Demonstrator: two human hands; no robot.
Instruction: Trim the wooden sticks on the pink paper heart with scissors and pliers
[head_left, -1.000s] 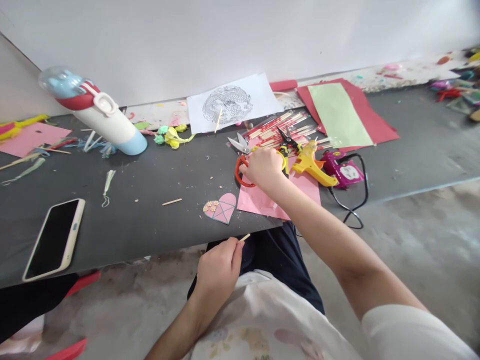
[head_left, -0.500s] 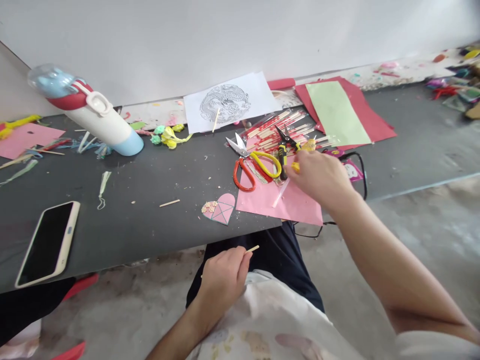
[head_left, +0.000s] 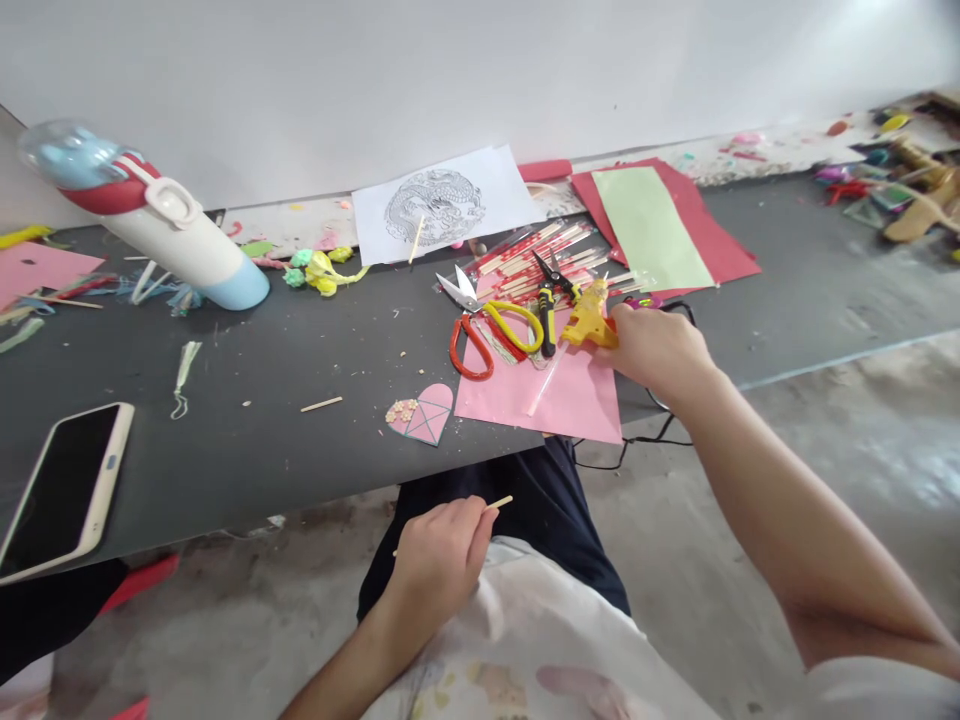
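My left hand [head_left: 442,550] rests closed in my lap, wrapped around a thin wooden stick [head_left: 501,502] whose end pokes out past the thumb. My right hand [head_left: 660,350] is at the table's front edge, beside a yellow glue gun [head_left: 589,318]; its fingers are curled under and hidden. Behind that hand shows a bit of a purple-pink item [head_left: 643,300]. The glue gun lies on pink paper [head_left: 555,410], a clear glue stick [head_left: 546,388] jutting from it. Left of it are black-and-yellow pliers [head_left: 547,318] and red-and-yellow scissors [head_left: 480,320]. A pink paper heart [head_left: 431,412] carries small beads.
Packaged red-and-white sticks [head_left: 525,255], a dragon print [head_left: 442,205] and red and green sheets [head_left: 652,225] lie toward the wall. A bottle [head_left: 187,240], tassel [head_left: 182,375] and phone [head_left: 64,490] are at left. A black cord [head_left: 622,455] hangs off the front edge.
My right hand has shifted right, off the glue gun, leaving more of it uncovered. The view has turned slightly right. My left hand keeps the stick in my lap.
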